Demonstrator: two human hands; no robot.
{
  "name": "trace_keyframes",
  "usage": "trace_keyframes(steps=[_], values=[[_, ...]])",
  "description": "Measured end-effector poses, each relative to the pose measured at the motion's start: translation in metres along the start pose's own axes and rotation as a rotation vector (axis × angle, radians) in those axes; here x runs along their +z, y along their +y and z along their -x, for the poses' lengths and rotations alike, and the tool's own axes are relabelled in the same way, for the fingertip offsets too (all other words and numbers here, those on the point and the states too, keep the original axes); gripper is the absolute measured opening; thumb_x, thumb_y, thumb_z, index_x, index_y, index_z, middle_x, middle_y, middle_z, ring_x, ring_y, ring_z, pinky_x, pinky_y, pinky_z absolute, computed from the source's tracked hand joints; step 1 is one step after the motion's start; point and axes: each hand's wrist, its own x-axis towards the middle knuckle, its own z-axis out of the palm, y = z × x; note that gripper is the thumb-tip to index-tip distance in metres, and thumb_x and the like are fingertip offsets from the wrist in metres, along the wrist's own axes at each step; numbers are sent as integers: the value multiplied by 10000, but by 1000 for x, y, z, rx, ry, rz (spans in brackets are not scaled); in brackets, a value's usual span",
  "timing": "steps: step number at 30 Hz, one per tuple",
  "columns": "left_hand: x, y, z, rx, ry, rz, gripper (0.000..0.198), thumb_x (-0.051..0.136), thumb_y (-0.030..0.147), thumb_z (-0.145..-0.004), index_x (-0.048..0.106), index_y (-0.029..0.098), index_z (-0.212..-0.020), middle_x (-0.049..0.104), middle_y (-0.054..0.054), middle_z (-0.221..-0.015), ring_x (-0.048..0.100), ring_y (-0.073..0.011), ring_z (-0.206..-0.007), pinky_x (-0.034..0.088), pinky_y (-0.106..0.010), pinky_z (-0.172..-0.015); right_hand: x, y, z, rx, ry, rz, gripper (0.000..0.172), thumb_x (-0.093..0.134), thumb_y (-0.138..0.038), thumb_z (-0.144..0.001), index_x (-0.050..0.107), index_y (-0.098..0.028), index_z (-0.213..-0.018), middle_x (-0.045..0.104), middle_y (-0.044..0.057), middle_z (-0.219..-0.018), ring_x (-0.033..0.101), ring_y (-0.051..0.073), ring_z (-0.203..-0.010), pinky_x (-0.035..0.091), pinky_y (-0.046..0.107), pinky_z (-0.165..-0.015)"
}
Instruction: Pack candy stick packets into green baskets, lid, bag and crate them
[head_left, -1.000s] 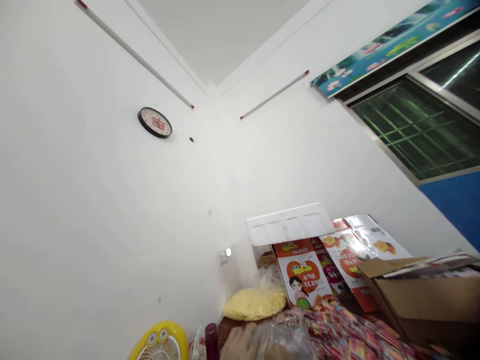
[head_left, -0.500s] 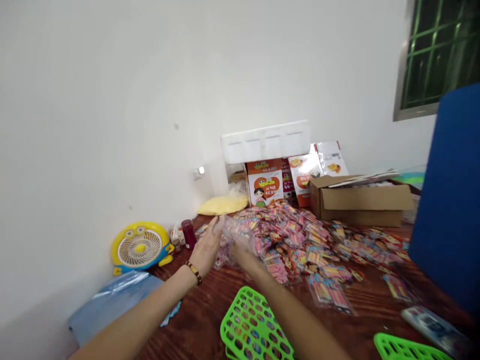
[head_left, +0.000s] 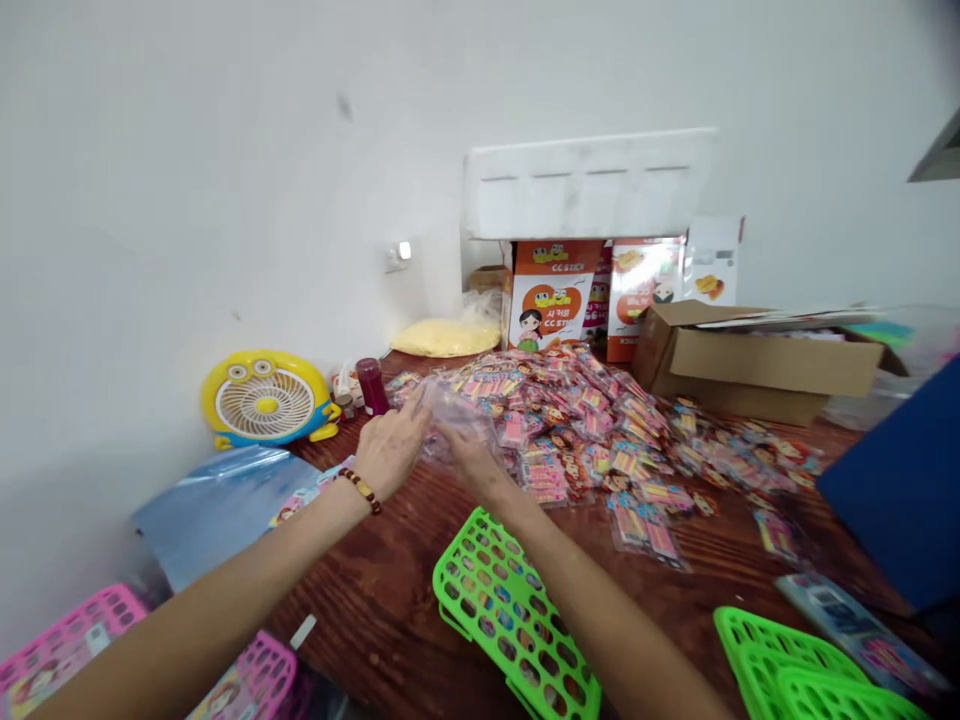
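Note:
Both hands are at a clear plastic bag in front of the pile of small packets. My left hand, with a beaded bracelet at the wrist, pinches the bag's left side. Fingers bent, my right hand grips its lower right part. The bag is see-through and I cannot make out anything inside it. Just beyond lies a large heap of pink and yellow picture packets. A green perforated basket stands below my right forearm, with small colourful things showing through its holes.
At left are a yellow fan, a blue plastic sheet and pink baskets. A dark red bottle stands near the wall. Cartons and an open cardboard box line the back. More green baskets lie at right.
My view has tilted down and shifted, so the pink baskets now show at lower left. Both hands stay at the plastic bag, and my right hand is less blurred.

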Motion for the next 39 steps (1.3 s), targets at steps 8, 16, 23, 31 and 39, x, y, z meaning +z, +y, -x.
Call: trace_keyframes(steps=[8, 16, 23, 31, 39], values=[[58, -26, 40, 45, -48, 155, 918, 324, -61, -737, -79, 204, -1519, 176, -168, -1594, 591, -200, -1160, 483, -335, -951, -7, 14, 45, 359, 127, -463, 339, 543, -259, -801, 655, -207, -1116, 727, 44, -1040, 689, 201, -900, 546, 342, -807], [93, 7, 70, 28, 68, 269, 781, 388, 15, -813, 93, 160, -1522, 294, -169, -1554, 479, -255, -1295, 430, -396, -1036, -16, 33, 43, 631, 336, -20, 303, 610, -337, -766, 575, -151, -1002, 630, -4, -634, 597, 175, -544, 434, 268, -567], [104, 4, 91, 228, 41, 384, 473, 362, 50, -892, 553, 257, -1272, 453, -74, -1477, 552, -186, -1193, 437, -363, -997, -20, 57, 26, 720, -35, 272, 194, 524, -292, -854, 675, -170, -867, 671, 43, -658, 621, 179, -617, 374, 259, -585], [150, 10, 138, -190, 252, 636, 234, 448, 210, -893, 531, 188, -1111, 597, -122, -1156, 586, -214, -1074, 513, -377, -882, -3, 57, 26, 603, -88, 265, 208, 479, -302, -891, 666, -214, -869, 694, 11, -714, 624, 152, -677, 371, 234, -622], [147, 34, 151, -536, 86, 560, 96, 438, 229, -897, 518, 212, -848, 600, -2, -734, 587, -156, -648, 444, -271, -650, 0, 75, 31, 602, -400, 402, 120, 585, -255, -805, 687, -193, -816, 708, 89, -808, 649, 220, -798, 402, 295, -705]])
